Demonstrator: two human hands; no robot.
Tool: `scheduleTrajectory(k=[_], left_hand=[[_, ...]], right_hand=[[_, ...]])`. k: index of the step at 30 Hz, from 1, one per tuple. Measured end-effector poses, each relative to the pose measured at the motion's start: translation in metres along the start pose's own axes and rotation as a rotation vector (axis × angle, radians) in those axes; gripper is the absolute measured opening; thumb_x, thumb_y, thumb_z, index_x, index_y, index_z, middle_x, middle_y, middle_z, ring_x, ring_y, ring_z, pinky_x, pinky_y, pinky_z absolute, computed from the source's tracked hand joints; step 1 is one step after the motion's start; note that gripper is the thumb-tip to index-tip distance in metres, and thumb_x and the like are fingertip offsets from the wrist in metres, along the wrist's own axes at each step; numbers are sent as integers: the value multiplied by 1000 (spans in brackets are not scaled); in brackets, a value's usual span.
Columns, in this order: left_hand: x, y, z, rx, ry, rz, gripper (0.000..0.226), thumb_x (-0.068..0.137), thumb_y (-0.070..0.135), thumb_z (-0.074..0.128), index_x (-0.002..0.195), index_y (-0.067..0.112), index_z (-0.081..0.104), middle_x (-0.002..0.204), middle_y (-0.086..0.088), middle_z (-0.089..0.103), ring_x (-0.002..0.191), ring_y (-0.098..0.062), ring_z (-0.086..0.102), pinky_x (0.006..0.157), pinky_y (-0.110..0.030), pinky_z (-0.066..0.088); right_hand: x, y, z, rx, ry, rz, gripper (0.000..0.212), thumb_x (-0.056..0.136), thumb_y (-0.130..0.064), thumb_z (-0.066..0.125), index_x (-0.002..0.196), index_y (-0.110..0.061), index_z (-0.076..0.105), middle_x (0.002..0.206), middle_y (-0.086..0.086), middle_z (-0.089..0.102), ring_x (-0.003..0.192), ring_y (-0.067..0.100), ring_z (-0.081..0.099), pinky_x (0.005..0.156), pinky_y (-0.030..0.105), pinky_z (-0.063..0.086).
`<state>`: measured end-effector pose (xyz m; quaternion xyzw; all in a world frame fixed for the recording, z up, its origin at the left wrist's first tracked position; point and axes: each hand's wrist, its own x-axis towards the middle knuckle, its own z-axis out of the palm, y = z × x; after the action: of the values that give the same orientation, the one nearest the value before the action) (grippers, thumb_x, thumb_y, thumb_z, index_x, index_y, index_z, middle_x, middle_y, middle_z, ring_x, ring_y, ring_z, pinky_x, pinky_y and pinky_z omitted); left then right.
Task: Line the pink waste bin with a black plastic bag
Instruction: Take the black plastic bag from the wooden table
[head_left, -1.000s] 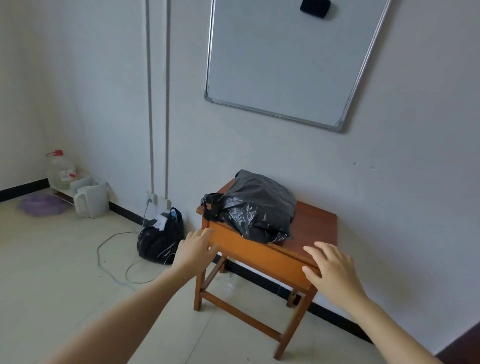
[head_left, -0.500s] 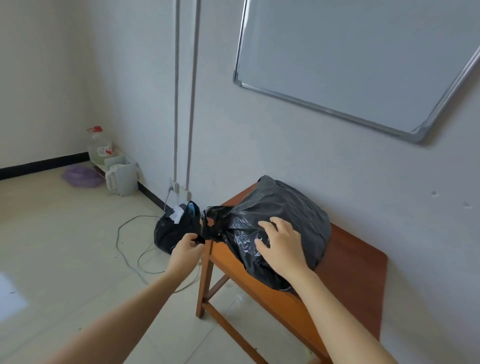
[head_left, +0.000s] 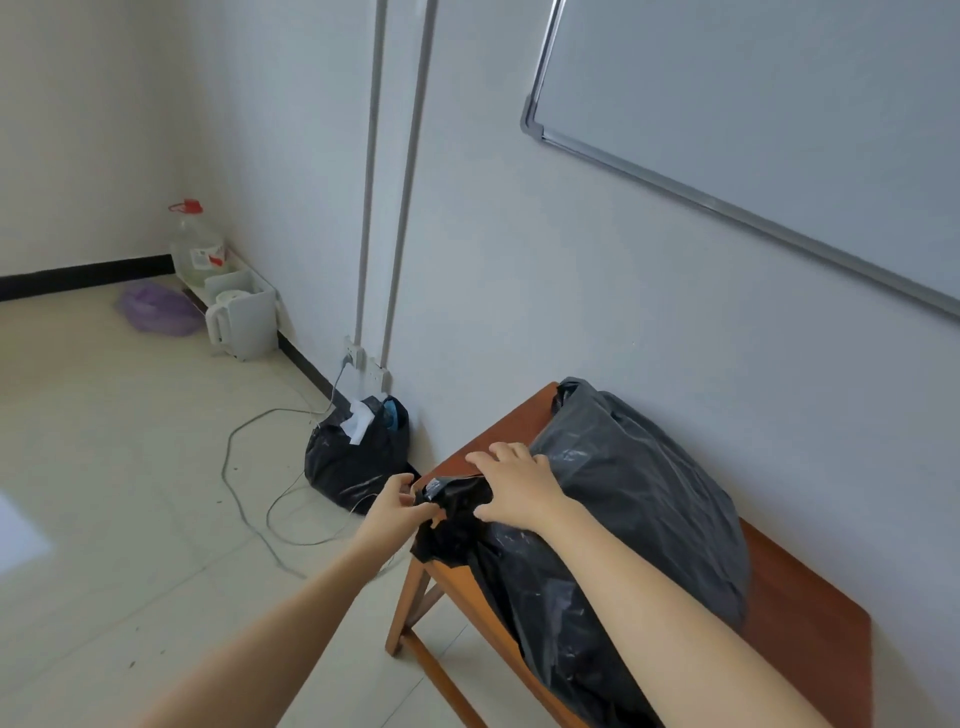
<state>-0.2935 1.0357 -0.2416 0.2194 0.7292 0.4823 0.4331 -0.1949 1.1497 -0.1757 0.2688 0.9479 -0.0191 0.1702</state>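
Single head view, looking forward-down, close over wooden table (head_left: 810, 618) against wall (head_left: 519, 270).

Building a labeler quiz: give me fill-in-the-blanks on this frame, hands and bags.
1. The big black bag lies on a wooden ____.
2. The left hand pinches the bag's ____ end.
3. The second black bag sits on the ____.
4. The right hand rests on the ____ bag.

Missing: table; knotted; floor; big black
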Motion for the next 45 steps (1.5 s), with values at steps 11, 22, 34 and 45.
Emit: scheduleTrajectory(k=[11,22,34,45], left_hand=[[29,2,9,39,-138,91,16,84,5,52,69,10,55,69,-5,51,70,-16,50,68,-26,40],[8,15,44,-66,-285,217,27,82,41,48,102,27,57,110,0,61,105,-17,55,78,-25,42],[-86,50,153,-75,-326,501,108,43,69,75,132,47,18,123,9,50,114,-10,52,101,-31,40],[-187,24,78,-388,415,407,19,82,-3,60,70,11,64,57,0,59,53,-11,56,50,-21,46]], right_hand=[[25,14,9,-193,-146,-130,51,87,-6,53,133,-14,33,118,17,58,112,36,49,96,47,36],[-79,85,-15,-146,239,189,32,88,4,42,114,-11,55,149,13,25,127,35,35,98,39,40],[-184,136,-22,371,383,66,34,89,0,48,120,-15,48,112,8,68,103,24,63,86,37,50],[-171,39,-20,448,340,-351,21,88,-14,57,108,-12,62,106,6,68,83,10,51,74,22,40]])
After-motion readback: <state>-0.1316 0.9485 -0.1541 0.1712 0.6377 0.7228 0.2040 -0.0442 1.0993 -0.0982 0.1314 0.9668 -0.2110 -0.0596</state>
